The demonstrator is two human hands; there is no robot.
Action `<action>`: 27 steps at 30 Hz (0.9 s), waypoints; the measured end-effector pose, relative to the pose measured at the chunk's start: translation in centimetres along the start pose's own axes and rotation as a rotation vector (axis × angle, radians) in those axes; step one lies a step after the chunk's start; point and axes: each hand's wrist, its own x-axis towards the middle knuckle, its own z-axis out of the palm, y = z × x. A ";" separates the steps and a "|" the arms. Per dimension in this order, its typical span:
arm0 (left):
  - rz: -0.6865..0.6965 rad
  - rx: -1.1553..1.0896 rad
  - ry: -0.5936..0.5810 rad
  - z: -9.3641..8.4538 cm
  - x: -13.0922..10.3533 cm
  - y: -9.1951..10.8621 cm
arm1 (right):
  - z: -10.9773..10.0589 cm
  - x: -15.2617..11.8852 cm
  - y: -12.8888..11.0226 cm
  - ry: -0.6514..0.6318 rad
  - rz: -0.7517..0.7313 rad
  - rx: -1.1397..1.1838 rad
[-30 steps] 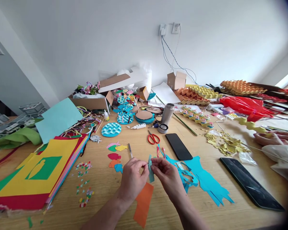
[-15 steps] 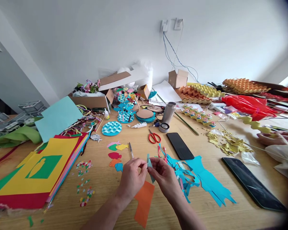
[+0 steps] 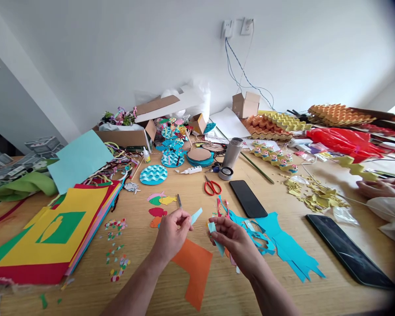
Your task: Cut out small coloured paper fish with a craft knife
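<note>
Between the thumb and fingers of my left hand (image 3: 175, 230) is a small light-blue paper piece (image 3: 196, 215), its tip pointing up and right. My right hand (image 3: 232, 237) pinches another light-blue paper strip (image 3: 217, 239), which hangs down past the fingers. A gap separates the two hands. Beneath them on the table lies an orange paper sheet (image 3: 197, 267) with a piece cut out. Paper fish (image 3: 158, 211) in several colours lie just beyond my left hand, beside a pen (image 3: 179, 201). Blue paper scraps (image 3: 255, 235) lie right of my right hand.
Red-handled scissors (image 3: 212, 186), a black phone (image 3: 248, 199) and a metal flask (image 3: 232, 152) stand or lie farther back. Coloured paper sheets (image 3: 52, 219) are stacked at left. A second phone (image 3: 347, 250) is at right, near another person's hand (image 3: 378, 188).
My hands have moved apart, the left one leftward and the right one slightly rightward. The light-blue paper they held together now shows as separate pieces, one in each hand.
</note>
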 end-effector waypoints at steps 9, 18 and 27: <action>-0.169 -0.226 -0.087 1.2 0.1 -0.7 | -0.5 -0.1 0.8 0.044 0.028 0.123; -0.227 -0.272 -0.153 2.0 -0.3 -0.7 | 0.2 0.2 0.7 0.070 0.018 0.190; -0.218 -0.240 -0.107 2.4 -0.7 -1.0 | 1.1 0.6 0.9 0.102 -0.050 0.069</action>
